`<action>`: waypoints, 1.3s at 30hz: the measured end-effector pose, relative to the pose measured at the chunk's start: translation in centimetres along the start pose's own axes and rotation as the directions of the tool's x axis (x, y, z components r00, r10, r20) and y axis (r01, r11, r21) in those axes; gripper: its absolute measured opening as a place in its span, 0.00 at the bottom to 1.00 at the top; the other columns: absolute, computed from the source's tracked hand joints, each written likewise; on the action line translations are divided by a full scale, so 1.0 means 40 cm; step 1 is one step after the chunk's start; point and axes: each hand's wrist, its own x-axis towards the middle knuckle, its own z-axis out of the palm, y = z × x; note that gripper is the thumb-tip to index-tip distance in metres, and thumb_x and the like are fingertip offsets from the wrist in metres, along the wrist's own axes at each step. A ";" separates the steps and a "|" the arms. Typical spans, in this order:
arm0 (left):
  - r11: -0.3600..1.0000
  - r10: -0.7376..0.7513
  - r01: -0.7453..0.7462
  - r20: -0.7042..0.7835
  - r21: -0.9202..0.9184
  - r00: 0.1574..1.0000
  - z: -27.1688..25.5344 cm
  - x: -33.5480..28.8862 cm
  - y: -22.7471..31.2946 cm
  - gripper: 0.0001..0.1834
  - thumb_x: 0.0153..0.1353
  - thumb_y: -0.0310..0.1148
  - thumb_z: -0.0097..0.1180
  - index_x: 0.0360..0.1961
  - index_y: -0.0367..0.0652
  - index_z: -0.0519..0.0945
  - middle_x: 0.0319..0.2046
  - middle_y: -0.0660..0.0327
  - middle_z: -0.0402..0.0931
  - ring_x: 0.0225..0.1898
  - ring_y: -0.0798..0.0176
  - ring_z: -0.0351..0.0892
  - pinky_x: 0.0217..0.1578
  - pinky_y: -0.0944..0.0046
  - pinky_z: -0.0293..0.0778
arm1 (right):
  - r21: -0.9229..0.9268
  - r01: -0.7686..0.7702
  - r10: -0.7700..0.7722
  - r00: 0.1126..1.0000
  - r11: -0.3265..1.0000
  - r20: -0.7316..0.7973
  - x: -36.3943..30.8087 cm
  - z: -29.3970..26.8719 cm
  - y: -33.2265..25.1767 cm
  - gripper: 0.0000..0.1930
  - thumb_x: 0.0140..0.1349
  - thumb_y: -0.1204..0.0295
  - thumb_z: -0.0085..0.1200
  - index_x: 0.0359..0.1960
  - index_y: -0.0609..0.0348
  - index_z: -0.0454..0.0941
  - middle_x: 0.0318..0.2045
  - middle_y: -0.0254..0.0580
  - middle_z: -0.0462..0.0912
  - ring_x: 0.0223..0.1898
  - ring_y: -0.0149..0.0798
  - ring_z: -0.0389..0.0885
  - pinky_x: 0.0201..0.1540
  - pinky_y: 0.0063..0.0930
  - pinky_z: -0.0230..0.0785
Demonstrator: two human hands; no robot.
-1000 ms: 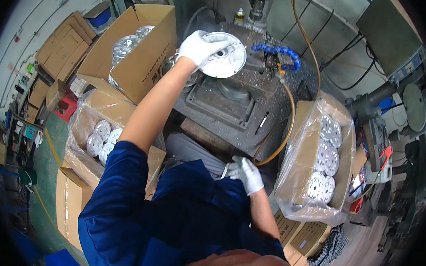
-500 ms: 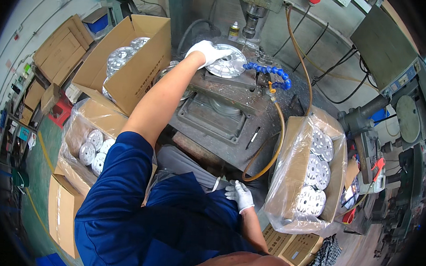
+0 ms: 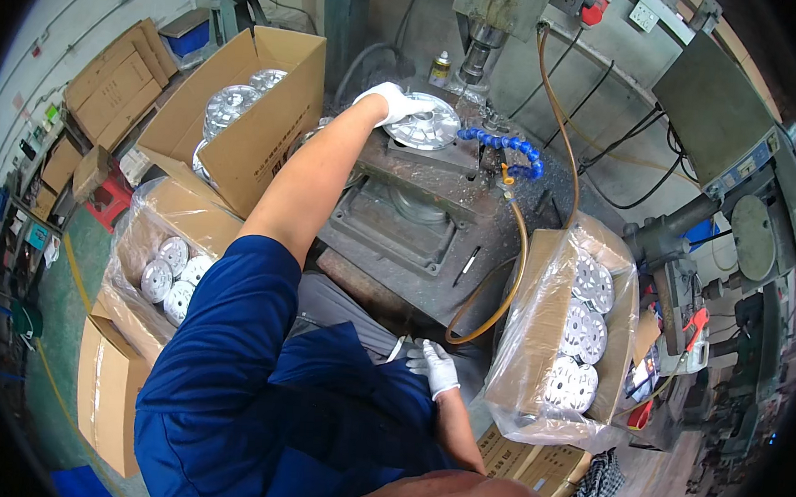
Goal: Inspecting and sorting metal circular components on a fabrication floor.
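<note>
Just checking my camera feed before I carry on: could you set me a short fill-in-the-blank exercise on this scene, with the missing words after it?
1. The hand touching the metal disc is the person's ____ one.
2. The other hand is gloved in ____.
3. The segmented hose beside that disc is coloured ____.
4. The plastic-lined carton next to the amber hose stands on the person's ____ side.

Missing words: left; white; blue; right.

A metalworking workshop is indicated by the heavy machine spindle (image 3: 483, 55), the blue segmented coolant hose (image 3: 496, 140) and the boxed metal discs (image 3: 592, 338).
</note>
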 end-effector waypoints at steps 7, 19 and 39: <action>0.997 0.047 -0.046 -0.025 0.066 0.999 0.003 -0.008 -0.006 0.45 0.46 0.65 0.57 0.48 0.29 0.76 0.47 0.46 0.77 0.48 0.52 0.76 0.48 0.61 0.68 | 0.215 -0.110 0.094 0.992 0.970 0.084 0.055 -0.010 0.063 0.18 0.65 0.57 0.48 0.46 0.58 0.74 0.35 0.47 0.81 0.30 0.43 0.80 0.32 0.35 0.75; 1.000 0.008 -0.008 -0.043 -0.007 0.999 0.001 -0.020 0.001 0.44 0.45 0.63 0.58 0.48 0.29 0.76 0.48 0.45 0.76 0.49 0.51 0.76 0.50 0.61 0.68 | 0.277 -0.209 0.153 0.965 0.938 0.212 0.075 -0.030 0.068 0.24 0.64 0.52 0.47 0.51 0.59 0.72 0.42 0.48 0.78 0.39 0.45 0.77 0.41 0.41 0.71; 1.000 0.019 -0.019 -0.068 0.001 0.998 0.017 -0.037 0.002 0.43 0.45 0.63 0.58 0.47 0.30 0.77 0.46 0.45 0.77 0.48 0.51 0.77 0.48 0.61 0.69 | 0.292 -0.243 0.191 0.962 0.925 0.195 0.061 -0.029 0.077 0.26 0.65 0.51 0.45 0.52 0.61 0.70 0.42 0.51 0.78 0.39 0.46 0.76 0.43 0.39 0.71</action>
